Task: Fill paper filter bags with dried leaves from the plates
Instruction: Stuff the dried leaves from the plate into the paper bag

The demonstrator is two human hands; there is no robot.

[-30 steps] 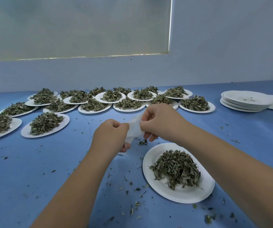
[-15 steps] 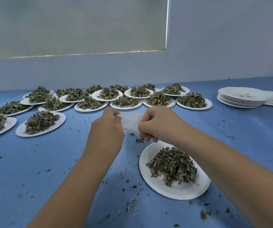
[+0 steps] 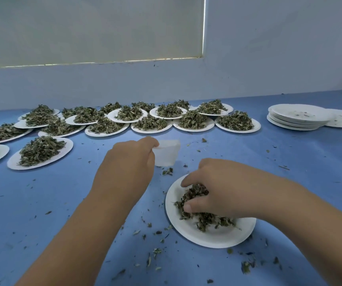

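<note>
The likeliest slip is spillage: the paper filter bag (image 3: 167,154) is held by one edge only, so its mouth looks narrow and soft, and a large clump carried across from the near paper plate (image 3: 213,239) could shed bits onto the blue table (image 3: 42,203), where loose crumbs (image 3: 155,250) already lie. The thin bag could also fold shut or tear if leaves are pushed in hard, and a heavy grab might tip the light plate. The left hand (image 3: 129,162) has its fingers curled, pinching the bag's upper rim, and holds it mouth-up just beyond the plate and apart from it. The right hand (image 3: 217,190) is dug into the dried leaves (image 3: 207,220) on that plate, fingers and thumb curled round a clump. Further loaded plates (image 3: 237,121) and a stack of empty plates (image 3: 298,118) sit well behind.
</note>
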